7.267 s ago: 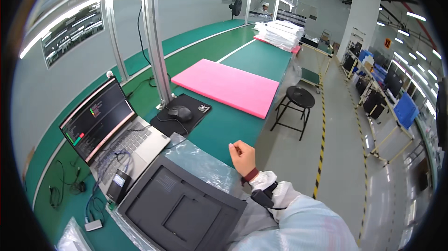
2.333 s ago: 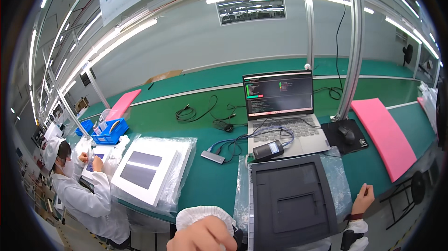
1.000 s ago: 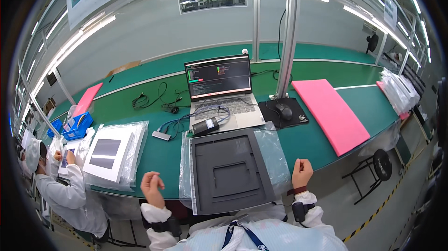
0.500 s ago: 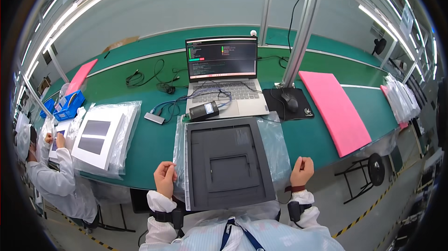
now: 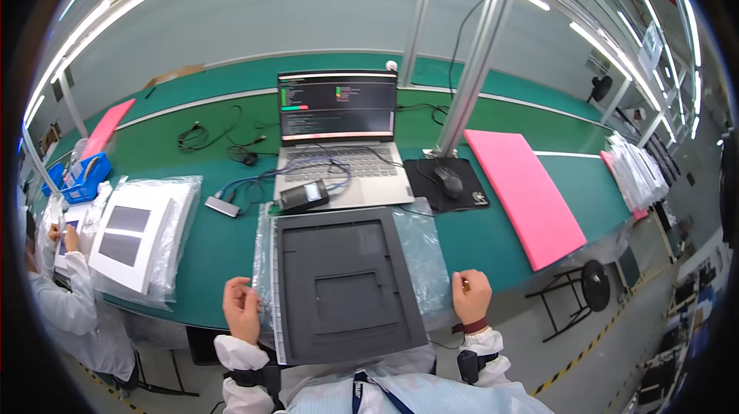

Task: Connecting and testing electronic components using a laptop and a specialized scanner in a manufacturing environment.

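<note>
A black foam tray point(image 5: 300, 321) with a stepped rectangular recess lies on clear plastic wrap point(image 5: 422, 241) at the table's near edge, directly in front of me. To its left is my left hand point(image 5: 242, 310), its fingers loosely curled by the wrap's edge, with nothing showing in them. My right hand point(image 5: 472, 296) is closed in a fist, off the tray's right side and apart from it. A small yellowish spot shows between its fingers, too small to make out. Behind the tray, a small black device point(image 5: 302, 196) with a pale label rests on the laptop's point(image 5: 339, 175) front edge.
A mouse point(image 5: 449, 181) on a black pad and a long pink foam slab point(image 5: 527, 198) lie to the right. Left are a cable hub point(image 5: 223, 206), wrapped white sheets point(image 5: 127, 241), a blue bin point(image 5: 83, 183) and a co-worker's sleeve point(image 5: 69, 298). A metal post point(image 5: 477, 60) stands behind.
The whole view has shifted, so the table's things sit further left. My right hand has turned, with its curled fingers now facing left. The tray stays in place between my hands.
</note>
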{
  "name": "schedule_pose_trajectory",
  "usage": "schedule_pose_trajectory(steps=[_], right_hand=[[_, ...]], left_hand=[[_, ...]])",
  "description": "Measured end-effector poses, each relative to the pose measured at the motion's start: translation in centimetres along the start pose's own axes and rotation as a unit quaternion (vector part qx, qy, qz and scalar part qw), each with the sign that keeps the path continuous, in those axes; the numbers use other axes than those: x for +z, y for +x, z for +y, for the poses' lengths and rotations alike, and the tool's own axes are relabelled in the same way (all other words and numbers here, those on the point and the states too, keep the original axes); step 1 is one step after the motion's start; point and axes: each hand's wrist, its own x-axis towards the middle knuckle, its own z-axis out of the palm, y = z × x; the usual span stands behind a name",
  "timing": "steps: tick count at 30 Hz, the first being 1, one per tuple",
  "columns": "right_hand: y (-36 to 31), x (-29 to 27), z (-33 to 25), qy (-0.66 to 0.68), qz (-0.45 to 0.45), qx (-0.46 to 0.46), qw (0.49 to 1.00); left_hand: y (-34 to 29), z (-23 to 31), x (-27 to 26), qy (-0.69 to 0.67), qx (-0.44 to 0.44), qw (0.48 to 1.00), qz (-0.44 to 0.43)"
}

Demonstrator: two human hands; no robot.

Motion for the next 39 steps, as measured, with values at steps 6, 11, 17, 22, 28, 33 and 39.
schedule_pose_trajectory(steps=[6, 11, 17, 22, 28, 33, 39], right_hand=[[5.5, -3.8, 1.6, 0.057, -0.191, 0.024, 0.98], [4.6, -3.0, 3.4, -0.089, -0.167, -0.046, 0.981], [4.5, -5.3, 1.5, -0.076, -0.201, -0.01, 0.977], [2.6, -4.2, 0.6, -0.111, -0.196, -0.024, 0.974], [3.1, -4.7, -0.2, -0.094, -0.187, -0.019, 0.978], [1.1, -1.7, -0.3, -0.157, -0.185, -0.029, 0.97], [1.4, -2.4, 0.1, -0.097, -0.185, -0.038, 0.977]], left_hand=[[2.0, 2.4, -1.6, 0.467, 0.223, 0.853, -0.061], [2.2, 1.6, -2.2, 0.51, 0.231, 0.826, -0.072], [1.3, 4.5, -2.5, 0.508, 0.158, 0.845, -0.057], [0.8, 4.1, -3.7, 0.492, 0.132, 0.853, -0.116], [1.5, 4.6, -4.0, 0.497, 0.142, 0.852, -0.088], [1.6, 0.8, -4.2, 0.524, 0.122, 0.841, -0.059], [2.0, 1.4, -4.6, 0.565, 0.169, 0.807, -0.04]])
